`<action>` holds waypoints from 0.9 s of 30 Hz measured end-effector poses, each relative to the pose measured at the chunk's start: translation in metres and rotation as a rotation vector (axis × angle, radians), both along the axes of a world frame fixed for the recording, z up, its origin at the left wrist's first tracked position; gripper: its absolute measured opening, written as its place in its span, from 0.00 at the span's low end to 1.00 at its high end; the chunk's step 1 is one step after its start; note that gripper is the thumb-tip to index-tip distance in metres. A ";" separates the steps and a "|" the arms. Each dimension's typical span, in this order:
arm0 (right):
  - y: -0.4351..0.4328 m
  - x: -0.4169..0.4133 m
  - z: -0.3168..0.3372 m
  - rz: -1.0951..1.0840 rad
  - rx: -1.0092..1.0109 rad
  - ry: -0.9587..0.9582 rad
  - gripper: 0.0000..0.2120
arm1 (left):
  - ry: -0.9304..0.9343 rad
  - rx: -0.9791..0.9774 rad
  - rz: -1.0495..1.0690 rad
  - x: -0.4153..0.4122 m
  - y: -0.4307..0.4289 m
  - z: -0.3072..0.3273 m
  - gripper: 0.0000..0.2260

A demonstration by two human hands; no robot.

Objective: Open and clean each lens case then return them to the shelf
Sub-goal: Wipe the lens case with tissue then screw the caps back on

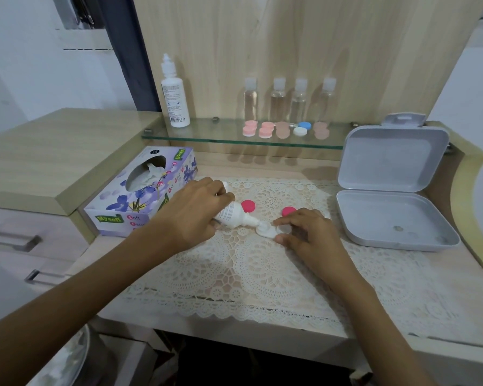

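You are gripping the small white bottle (232, 215) in your left hand (195, 210), fingers curled round its body. You are tilting it low so that its nozzle is pointing down and to the right, at the left well of the open lens case (265, 232). That angle is probably letting the liquid fall straight into the well.

Your right hand (307, 235) is pinching the right end of the case between thumb and forefinger. It seems to be pinning the light case flat on the lace mat (262, 274) so it is not sliding under the nozzle.

The two pink caps (248, 206) are lying on the mat just beyond the case, apart from it. They are out of the way there but close enough to screw back on.

The other lens cases (265, 129) are waiting on the glass shelf (207, 136) at the far side. The tissue box (140, 190) is sitting near your left hand, likely for wiping. The grey box (388, 218) is standing open at the right.
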State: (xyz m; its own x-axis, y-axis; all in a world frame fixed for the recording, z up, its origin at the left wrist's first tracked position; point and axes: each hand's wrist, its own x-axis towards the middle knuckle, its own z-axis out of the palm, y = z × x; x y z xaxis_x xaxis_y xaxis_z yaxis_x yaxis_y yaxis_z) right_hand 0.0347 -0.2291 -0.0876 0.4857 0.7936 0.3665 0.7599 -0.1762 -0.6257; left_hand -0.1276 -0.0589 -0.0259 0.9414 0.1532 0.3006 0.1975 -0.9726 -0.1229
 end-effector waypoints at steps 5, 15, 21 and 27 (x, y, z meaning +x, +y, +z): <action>0.000 -0.001 0.000 -0.006 -0.002 0.000 0.13 | 0.016 -0.011 0.014 0.000 0.001 0.000 0.23; 0.000 -0.003 0.003 -0.019 0.010 0.031 0.14 | 0.040 -0.265 0.129 -0.002 0.007 -0.014 0.26; -0.002 -0.005 0.005 -0.021 0.018 0.085 0.18 | 0.021 -0.298 0.064 0.006 0.002 -0.013 0.27; -0.001 -0.006 0.006 -0.028 0.023 0.128 0.25 | 0.013 -0.153 -0.039 0.012 0.000 -0.013 0.27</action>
State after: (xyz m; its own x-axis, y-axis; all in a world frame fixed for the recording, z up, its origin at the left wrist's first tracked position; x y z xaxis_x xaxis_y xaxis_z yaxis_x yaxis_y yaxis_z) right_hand 0.0287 -0.2300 -0.0815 0.5518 0.7710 0.3179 0.6682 -0.1807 -0.7217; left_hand -0.1152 -0.0590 -0.0388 0.9512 0.1594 0.2642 0.1584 -0.9871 0.0251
